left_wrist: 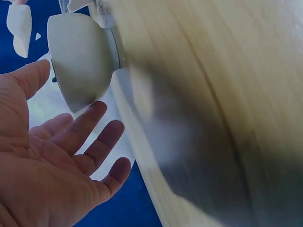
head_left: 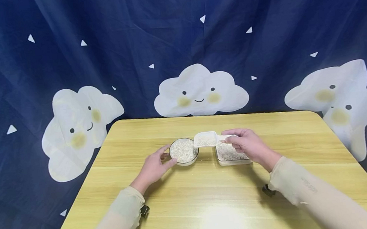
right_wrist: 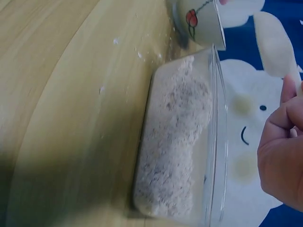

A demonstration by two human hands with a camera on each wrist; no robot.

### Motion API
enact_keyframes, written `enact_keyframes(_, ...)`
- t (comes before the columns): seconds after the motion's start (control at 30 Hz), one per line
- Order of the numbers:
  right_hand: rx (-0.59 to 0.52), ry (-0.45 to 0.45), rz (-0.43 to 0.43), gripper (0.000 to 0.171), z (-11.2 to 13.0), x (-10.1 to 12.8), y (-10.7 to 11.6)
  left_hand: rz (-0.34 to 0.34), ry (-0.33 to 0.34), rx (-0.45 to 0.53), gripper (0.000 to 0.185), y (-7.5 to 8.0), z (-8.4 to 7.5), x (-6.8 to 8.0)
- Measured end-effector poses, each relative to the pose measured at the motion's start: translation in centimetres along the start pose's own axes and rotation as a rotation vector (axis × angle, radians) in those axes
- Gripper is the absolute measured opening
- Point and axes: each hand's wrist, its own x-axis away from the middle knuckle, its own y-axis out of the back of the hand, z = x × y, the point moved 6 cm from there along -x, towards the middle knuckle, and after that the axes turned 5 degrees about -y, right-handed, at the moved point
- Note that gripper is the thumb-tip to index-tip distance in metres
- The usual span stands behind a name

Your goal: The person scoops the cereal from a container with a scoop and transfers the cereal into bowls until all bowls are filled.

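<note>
While the right hand pinches the handle of a small white scoop, the scoop is held level in the air, just above the gap between a round bowl and a clear rectangular container. It is filled with pale grain. The fingers of this hand are curled around the handle, and the hand itself hangs over the container, which stands on the wooden bench and has a layer of the same grain inside. From the right wrist view, a few white crumbs lie on the bench near the far end of the container. The left hand is beside the bowl on its left side, with fingers relaxed and nearly straight; the fingertips touch or almost touch the bowl's wall, I cannot tell which. The left wrist view shows the palm open, holding nothing. The bowl also is full of grain. Behind the bench hangs a dark blue curtain with white smiling clouds
</note>
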Motion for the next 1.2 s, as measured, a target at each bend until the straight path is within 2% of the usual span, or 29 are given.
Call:
enact_keyframes(0.23,0.171,0.007,-0.05,0.044,0.6,-0.4,-1.5,-0.006,0.014,0.019,0.072,-0.2,-0.3,0.1)
enact_keyframes(0.53,0.435,0.118,-0.146,0.036,2.2,-0.5,-2.9,0.004,0.026,0.014,0.072,-0.4,0.1,0.1)
enact_keyframes(0.9,0.511,0.163,-0.172,0.035,3.3,-0.4,-4.0,-0.003,0.012,0.023,0.074,-0.6,0.4,0.1)
enact_keyframes(1.2,0.533,0.177,-0.186,0.036,3.7,-0.2,-3.8,-0.005,0.018,0.025,0.074,-0.6,0.6,0.2)
